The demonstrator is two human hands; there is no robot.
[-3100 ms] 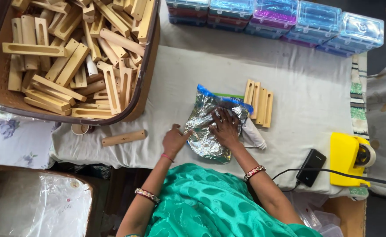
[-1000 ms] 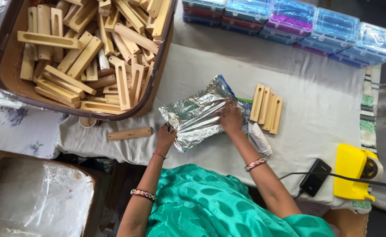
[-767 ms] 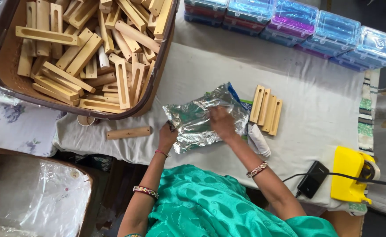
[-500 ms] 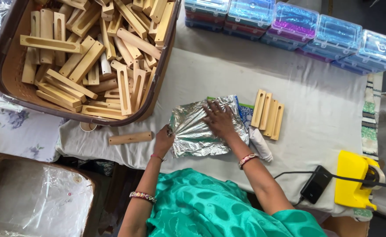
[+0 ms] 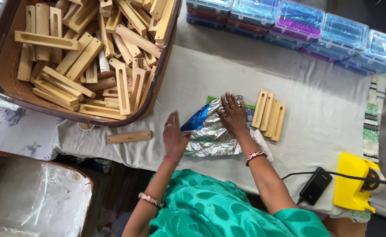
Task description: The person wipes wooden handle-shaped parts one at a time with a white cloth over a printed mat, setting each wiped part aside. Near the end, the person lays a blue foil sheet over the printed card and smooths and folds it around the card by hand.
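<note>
On the white cloth [image 5: 316, 109] near the table's front edge, the right hand [image 5: 233, 115] lies flat with fingers spread on a silver foil bag [image 5: 210, 134], pressing it down. The left hand [image 5: 174, 137] is open and relaxed, palm on the bag's left edge, gripping nothing. A second ago the bag was lifted and bulging between both hands; now it lies flattened, with one corner folded over to show a blue underside [image 5: 196, 122].

Just right of the bag, four slotted wooden blocks [image 5: 269, 114] lie side by side, touching. One lone wooden block [image 5: 129, 137] rests left of the left hand, close to the front edge.

Further left, a large brown basket [image 5: 155, 94] holds a loose heap of the same wooden blocks, its rim hanging over the cloth's left side. Along the far edge stands a row of clear plastic boxes [image 5: 298, 22], stacked, with coloured contents too blurred to tell.

At the right front corner sit a black adapter [image 5: 316, 185] and a yellow tool [image 5: 355, 182], joined by a cable. Between the bag and the boxes the cloth lies bare.
</note>
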